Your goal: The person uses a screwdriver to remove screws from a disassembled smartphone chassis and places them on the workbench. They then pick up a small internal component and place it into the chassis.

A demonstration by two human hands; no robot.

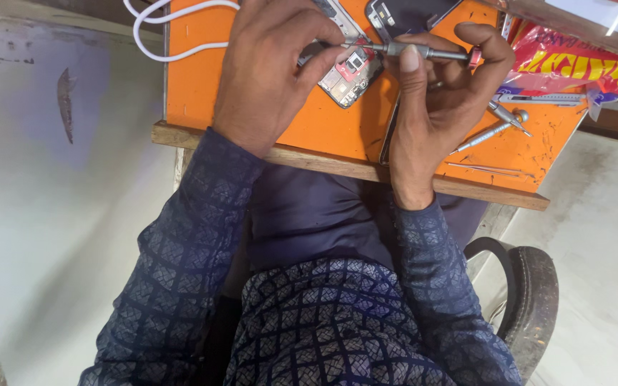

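An opened phone (352, 71) with its circuit board showing lies on the orange work mat (202, 86). My left hand (270, 68) rests over the phone's left part and steadies it with the fingertips. My right hand (441, 96) grips a slim metal screwdriver (423, 51) held nearly level, its tip pointing left onto the board. Another dark phone (402, 14) lies just behind, partly cut off by the frame's top edge.
A white cable (153, 39) loops off the mat's left corner. Two more metal screwdrivers (498, 123) and thin tweezers (488, 169) lie at the right. A red and yellow packet (581, 68) sits beyond. The mat rests on a wooden board (323, 166); a dark tyre (534, 300) is below right.
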